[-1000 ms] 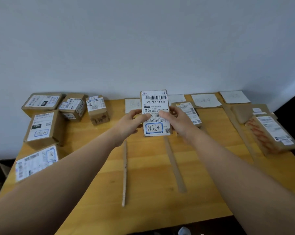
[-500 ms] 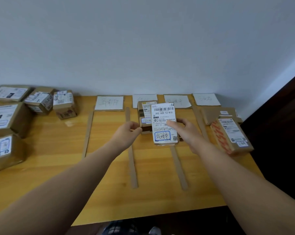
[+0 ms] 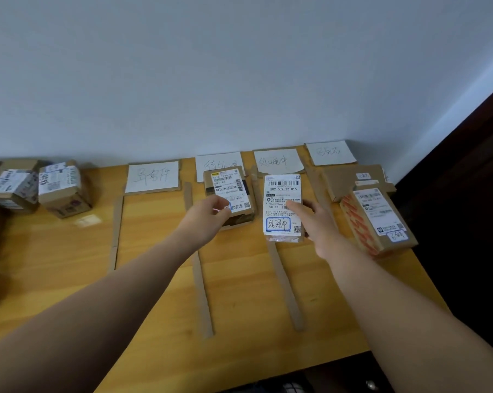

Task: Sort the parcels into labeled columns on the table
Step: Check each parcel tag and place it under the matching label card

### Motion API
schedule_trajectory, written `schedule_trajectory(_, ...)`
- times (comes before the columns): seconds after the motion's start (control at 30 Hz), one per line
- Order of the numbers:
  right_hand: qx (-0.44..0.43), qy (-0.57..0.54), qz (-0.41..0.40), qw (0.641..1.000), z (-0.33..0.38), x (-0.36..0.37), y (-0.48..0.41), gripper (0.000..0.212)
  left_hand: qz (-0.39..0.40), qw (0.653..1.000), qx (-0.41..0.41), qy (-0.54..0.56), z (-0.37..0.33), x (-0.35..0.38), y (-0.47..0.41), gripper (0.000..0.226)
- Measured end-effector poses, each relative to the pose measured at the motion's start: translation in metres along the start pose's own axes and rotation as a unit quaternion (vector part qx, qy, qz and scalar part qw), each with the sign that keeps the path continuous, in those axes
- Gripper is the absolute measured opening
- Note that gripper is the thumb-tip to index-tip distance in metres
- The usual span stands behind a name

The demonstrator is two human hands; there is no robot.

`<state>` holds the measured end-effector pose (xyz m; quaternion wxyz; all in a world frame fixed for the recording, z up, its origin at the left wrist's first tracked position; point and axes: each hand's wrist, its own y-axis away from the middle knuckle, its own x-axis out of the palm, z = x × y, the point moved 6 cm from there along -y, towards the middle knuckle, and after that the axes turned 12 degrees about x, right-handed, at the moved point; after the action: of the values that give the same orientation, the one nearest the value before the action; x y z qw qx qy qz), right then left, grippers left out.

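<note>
My right hand [image 3: 314,222] grips a small parcel [image 3: 282,207] by its right side; its white label reads 502-602-12-815 and has a blue-boxed handwritten mark. The parcel sits in the third column, just below that column's handwritten card [image 3: 279,161]; I cannot tell whether it rests on the table. My left hand [image 3: 211,214] is off the parcel, fingers curled with nothing in them, hovering over a brown parcel [image 3: 229,188] in the second column. The wooden table [image 3: 154,279] carries cardboard strips [image 3: 200,279] marking the columns.
Label cards head the first [image 3: 153,177], second [image 3: 219,164] and fourth [image 3: 332,153] columns. Two parcels lie in the fourth column, one with orange print [image 3: 378,219] on a flat one [image 3: 350,180]. Several unsorted boxes [image 3: 61,188] sit at the far left. The table's right edge drops to dark floor.
My left hand let go of the parcel and drew left. My right hand carried the parcel rightward and down into the third column. My view swung right.
</note>
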<state>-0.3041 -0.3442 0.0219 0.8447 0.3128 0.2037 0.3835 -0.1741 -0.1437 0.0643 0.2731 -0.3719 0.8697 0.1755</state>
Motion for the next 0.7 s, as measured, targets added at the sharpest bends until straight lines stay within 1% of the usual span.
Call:
schedule_trajectory(0.2,0.054,0.008,-0.015,0.998,-0.009,-0.022,-0.037,0.060,0.012,1.000,-0.007,-0.019,0.000,0.023,-0.026,0.034)
schedule_trajectory(0.33,0.073,0.027,-0.001,0.997,-0.003,-0.038,-0.061,0.054,0.011,0.999,-0.025,-0.024,-0.006,0.037,-0.045,0.035)
schedule_trajectory(0.43,0.081,0.058,0.018,0.995,0.001,-0.045,-0.083,0.054,0.005,0.999,-0.039,-0.023,-0.009,0.048,-0.060,0.031)
schedule_trajectory(0.53,0.086,0.090,0.034,0.992,0.005,-0.049,-0.103,0.050,-0.010,0.998,-0.046,-0.039,-0.013,0.059,-0.074,0.030)
schedule_trajectory(0.6,0.075,0.096,0.022,0.992,0.012,-0.054,-0.116,0.047,-0.025,0.997,-0.048,-0.059,-0.014,0.065,-0.083,0.031)
schedule_trajectory(0.7,0.050,0.140,0.004,0.989,0.025,-0.059,-0.136,0.046,-0.041,0.995,-0.042,-0.085,-0.017,0.070,-0.095,0.033)
